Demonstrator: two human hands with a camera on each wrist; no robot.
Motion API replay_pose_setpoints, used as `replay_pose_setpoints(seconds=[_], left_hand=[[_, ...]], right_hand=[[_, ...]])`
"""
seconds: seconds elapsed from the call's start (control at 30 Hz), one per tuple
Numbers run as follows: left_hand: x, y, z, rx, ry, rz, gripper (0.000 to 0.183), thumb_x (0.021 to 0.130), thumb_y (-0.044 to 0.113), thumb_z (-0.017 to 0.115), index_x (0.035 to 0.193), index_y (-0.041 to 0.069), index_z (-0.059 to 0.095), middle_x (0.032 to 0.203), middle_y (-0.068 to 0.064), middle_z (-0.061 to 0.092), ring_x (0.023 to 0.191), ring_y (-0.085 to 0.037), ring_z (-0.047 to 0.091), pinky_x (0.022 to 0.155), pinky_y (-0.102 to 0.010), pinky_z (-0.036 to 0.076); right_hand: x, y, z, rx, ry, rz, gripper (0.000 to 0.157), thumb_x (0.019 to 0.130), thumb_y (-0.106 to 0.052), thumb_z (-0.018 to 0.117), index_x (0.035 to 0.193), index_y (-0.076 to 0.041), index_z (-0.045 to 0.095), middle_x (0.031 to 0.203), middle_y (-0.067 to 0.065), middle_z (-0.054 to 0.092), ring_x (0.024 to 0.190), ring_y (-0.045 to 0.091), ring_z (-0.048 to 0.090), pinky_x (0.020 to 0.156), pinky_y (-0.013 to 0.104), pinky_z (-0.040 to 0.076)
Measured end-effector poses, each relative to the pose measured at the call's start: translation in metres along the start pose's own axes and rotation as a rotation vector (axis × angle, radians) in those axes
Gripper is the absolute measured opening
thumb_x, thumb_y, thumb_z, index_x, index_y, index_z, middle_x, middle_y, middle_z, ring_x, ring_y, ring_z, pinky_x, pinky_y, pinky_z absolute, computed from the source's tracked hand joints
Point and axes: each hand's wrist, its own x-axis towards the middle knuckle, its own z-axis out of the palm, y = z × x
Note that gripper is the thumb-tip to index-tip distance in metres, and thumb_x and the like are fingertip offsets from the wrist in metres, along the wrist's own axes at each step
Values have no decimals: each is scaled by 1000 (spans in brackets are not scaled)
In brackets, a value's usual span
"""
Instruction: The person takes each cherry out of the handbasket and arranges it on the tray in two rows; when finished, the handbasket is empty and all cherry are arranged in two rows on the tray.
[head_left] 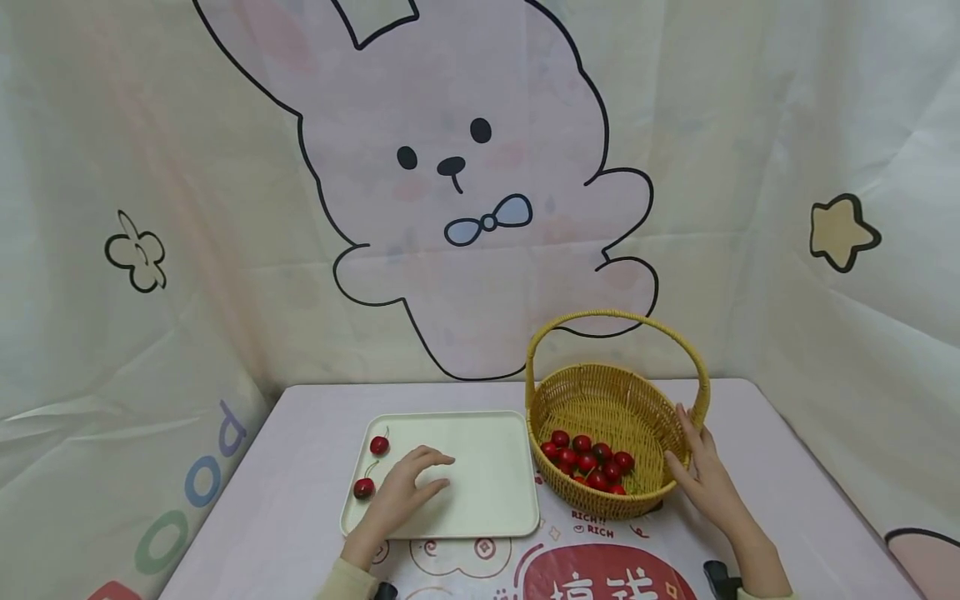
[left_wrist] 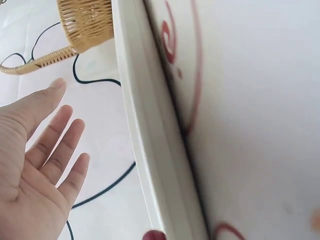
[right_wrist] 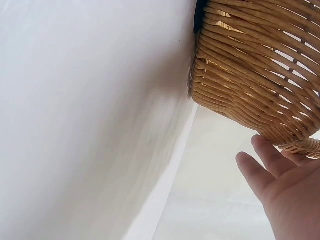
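Observation:
A yellow-brown woven basket (head_left: pixel 600 502) with a tall hooped handle stands right of the tray, with several red cherries (head_left: pixel 587 462) heaped inside. My right hand (head_left: pixel 708 483) holds its right rim by the handle's foot, thumb over the rim. In the right wrist view, fingers (right_wrist: pixel 270 159) lie along the wicker wall (right_wrist: pixel 250 65); the thumb is hidden there. Over the cream tray (head_left: pixel 487 475) hovers my left hand (head_left: pixel 402 493), thumb and fingers apart and nothing between them. Two cherries with stems, an upper one (head_left: pixel 379 446) and a lower one (head_left: pixel 363 487), lie at the tray's left side.
The white table (head_left: pixel 292 483) carries a red printed design (head_left: pixel 607 575) at its front. Cloth walls with cartoon drawings, including a large rabbit (head_left: pixel 465 275), rise behind and on both sides. Tray and basket stand close together.

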Motion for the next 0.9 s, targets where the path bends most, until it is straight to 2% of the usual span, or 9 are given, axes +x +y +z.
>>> replay_pose_setpoints(seconds=[0.23,0.37,0.53,0.67,0.9], left_hand=[[20,14,13,-55,-63,2,29,81,15,71,109,16,66,106,10,60,101,-11,57,88,-32,48],[33,22,22,-86,-80,48,26,84,16,68,110,14,66,106,8,60,101,-11,57,88,-31,49],[48,32,33,-105,-99,109,24,86,18,66,110,17,65,107,6,60,102,-10,57,88,-30,48],[60,42,41,-123,-131,128,24,88,20,64,112,16,64,107,4,60,103,-11,56,89,-30,48],[85,57,55,-81,-197,140,28,89,20,62,116,12,63,108,1,59,103,-12,57,90,-28,48]], right_hand=[[-3,2,1,8,-8,11,77,90,-13,57,150,-18,9,148,30,12,119,62,30,79,78,27],[-2,2,1,3,-7,15,79,90,-12,58,150,-21,8,148,30,12,119,62,30,80,78,28],[0,4,1,1,-5,6,78,90,-13,57,150,-21,9,148,30,12,119,62,30,80,78,28],[1,4,1,3,-4,-3,77,90,-14,57,150,-22,8,147,30,13,119,62,30,80,78,28],[1,2,-1,3,-15,16,78,91,-14,56,150,-23,7,148,30,12,119,62,30,81,77,28]])
